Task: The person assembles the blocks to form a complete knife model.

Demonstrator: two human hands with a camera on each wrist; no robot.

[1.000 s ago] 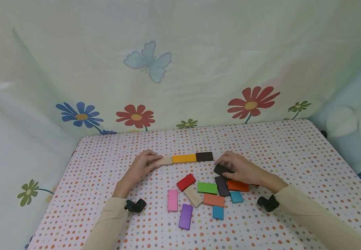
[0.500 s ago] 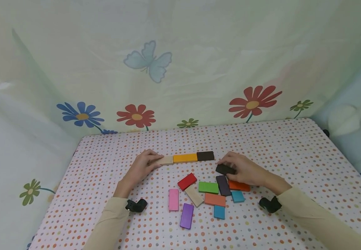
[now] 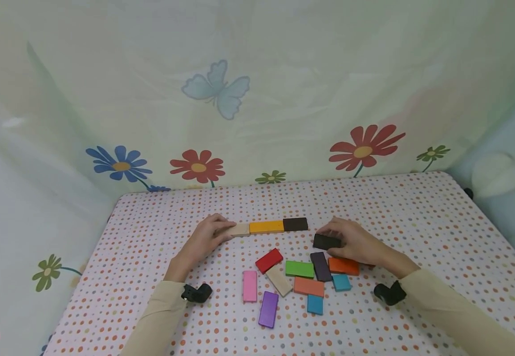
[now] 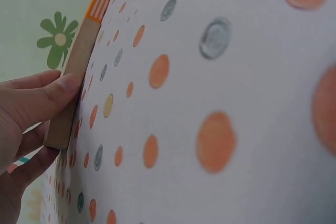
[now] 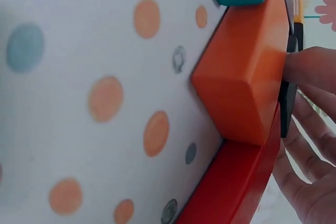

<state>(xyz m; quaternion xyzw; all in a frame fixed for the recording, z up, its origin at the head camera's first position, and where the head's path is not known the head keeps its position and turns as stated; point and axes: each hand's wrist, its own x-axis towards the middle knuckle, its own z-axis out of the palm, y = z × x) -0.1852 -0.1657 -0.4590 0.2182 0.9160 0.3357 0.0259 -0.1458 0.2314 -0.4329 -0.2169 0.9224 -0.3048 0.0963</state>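
My left hand (image 3: 204, 237) pinches the plain wooden block (image 3: 240, 229) at the left end of a row. In the left wrist view, the thumb presses the near side of this wooden block (image 4: 73, 77), with fingers behind it. A yellow-orange block (image 3: 266, 227) and a black block (image 3: 295, 224) continue the row to the right. My right hand (image 3: 355, 242) grips another black block (image 3: 327, 242), right of and nearer than the row's end. From the right wrist view, this held black block (image 5: 287, 106) shows edge-on beyond an orange block (image 5: 244, 61), partly hidden by the thumb.
Nearer me lie loose blocks: red (image 3: 269, 260), green (image 3: 300, 269), dark grey (image 3: 320, 267), orange (image 3: 344, 266), salmon (image 3: 309, 286), pink (image 3: 250, 286), purple (image 3: 268, 309), wooden (image 3: 279, 281) and two small blue ones (image 3: 315, 304). Another red block (image 5: 226, 187) touches the orange one.
My right hand has drawn its black block slightly to the right, and the block now lies straighter instead of slanting. The left hand keeps its place at the row. The head view shifts slightly.
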